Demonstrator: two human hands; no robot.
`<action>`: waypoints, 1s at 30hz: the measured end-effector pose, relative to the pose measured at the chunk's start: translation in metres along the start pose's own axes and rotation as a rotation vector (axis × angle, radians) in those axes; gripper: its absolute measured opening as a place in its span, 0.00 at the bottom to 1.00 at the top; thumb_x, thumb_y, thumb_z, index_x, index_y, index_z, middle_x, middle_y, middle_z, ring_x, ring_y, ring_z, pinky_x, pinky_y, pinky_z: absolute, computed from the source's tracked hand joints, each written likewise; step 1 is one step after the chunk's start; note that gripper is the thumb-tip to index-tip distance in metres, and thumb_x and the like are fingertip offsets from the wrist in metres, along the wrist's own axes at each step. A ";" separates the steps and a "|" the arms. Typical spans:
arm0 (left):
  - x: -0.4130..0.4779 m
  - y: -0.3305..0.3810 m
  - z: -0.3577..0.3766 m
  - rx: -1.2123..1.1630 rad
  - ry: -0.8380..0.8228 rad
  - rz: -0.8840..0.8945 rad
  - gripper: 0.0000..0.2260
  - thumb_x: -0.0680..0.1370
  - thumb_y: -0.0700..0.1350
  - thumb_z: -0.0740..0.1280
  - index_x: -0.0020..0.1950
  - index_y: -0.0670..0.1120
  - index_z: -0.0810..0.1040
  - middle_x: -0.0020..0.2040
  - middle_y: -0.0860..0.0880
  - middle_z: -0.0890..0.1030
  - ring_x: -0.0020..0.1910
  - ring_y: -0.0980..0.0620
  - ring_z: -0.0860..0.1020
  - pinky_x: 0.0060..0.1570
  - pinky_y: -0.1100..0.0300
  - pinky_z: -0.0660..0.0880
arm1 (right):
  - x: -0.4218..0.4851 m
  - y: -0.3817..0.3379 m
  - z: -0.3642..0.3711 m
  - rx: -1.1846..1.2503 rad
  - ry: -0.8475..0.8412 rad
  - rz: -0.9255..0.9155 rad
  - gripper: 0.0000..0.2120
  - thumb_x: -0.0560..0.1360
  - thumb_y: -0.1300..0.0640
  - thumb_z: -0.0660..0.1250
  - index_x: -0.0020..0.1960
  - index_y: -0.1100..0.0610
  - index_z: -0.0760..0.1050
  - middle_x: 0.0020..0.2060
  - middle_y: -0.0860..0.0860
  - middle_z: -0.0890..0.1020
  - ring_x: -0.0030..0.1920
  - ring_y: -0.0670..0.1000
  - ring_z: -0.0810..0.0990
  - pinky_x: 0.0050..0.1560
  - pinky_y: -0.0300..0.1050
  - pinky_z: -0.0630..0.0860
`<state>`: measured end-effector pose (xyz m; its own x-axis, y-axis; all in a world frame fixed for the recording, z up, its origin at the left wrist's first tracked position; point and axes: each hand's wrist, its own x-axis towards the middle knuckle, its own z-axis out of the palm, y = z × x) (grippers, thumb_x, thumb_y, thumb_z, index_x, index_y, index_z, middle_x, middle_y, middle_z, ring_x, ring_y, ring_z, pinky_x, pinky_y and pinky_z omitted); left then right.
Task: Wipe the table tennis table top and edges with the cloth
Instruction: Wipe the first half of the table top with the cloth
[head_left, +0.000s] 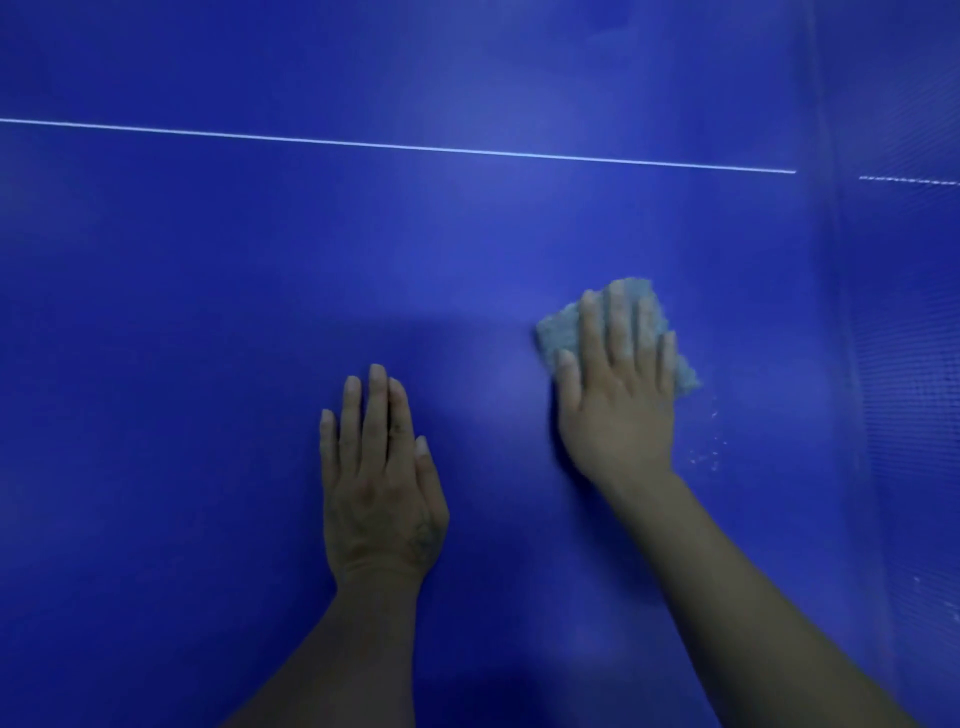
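cloth (563, 327) under flat right hand (618, 400)

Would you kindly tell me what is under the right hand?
The right hand presses flat on a pale cloth lying on the table. Only the cloth's edges show past the fingers; its middle is covered.

No legible text or markings.

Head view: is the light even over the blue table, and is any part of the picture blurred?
In the head view the light is uneven: a pale sheen lies on the table top between the left hand and the right hand, the corners are darker; the whole picture is a little soft, and the edges of the cloth look fuzzy.
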<state>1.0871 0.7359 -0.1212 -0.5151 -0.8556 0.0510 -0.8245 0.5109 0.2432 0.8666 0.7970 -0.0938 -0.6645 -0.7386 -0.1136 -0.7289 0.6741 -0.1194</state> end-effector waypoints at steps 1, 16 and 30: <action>-0.001 0.000 0.000 -0.003 0.002 0.003 0.26 0.88 0.47 0.53 0.85 0.38 0.61 0.88 0.43 0.58 0.88 0.42 0.53 0.85 0.39 0.52 | -0.005 -0.014 0.002 -0.006 -0.004 -0.066 0.30 0.88 0.43 0.47 0.87 0.52 0.54 0.87 0.53 0.53 0.87 0.58 0.49 0.85 0.63 0.48; 0.000 -0.002 -0.002 -0.014 -0.034 0.000 0.27 0.87 0.47 0.52 0.86 0.38 0.60 0.88 0.43 0.56 0.88 0.42 0.52 0.84 0.36 0.53 | 0.077 0.055 -0.018 -0.005 0.005 0.056 0.30 0.89 0.43 0.48 0.88 0.52 0.49 0.87 0.50 0.49 0.87 0.56 0.46 0.85 0.59 0.46; -0.002 -0.003 0.000 -0.003 -0.001 0.019 0.27 0.88 0.48 0.53 0.85 0.37 0.62 0.87 0.43 0.58 0.87 0.42 0.54 0.84 0.36 0.54 | 0.159 0.101 -0.027 -0.010 0.007 -0.116 0.32 0.88 0.41 0.52 0.87 0.53 0.52 0.87 0.52 0.52 0.87 0.58 0.49 0.85 0.62 0.46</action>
<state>1.0906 0.7360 -0.1219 -0.5306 -0.8458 0.0549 -0.8141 0.5266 0.2448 0.6823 0.7475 -0.0975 -0.5766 -0.8118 -0.0923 -0.8027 0.5839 -0.1216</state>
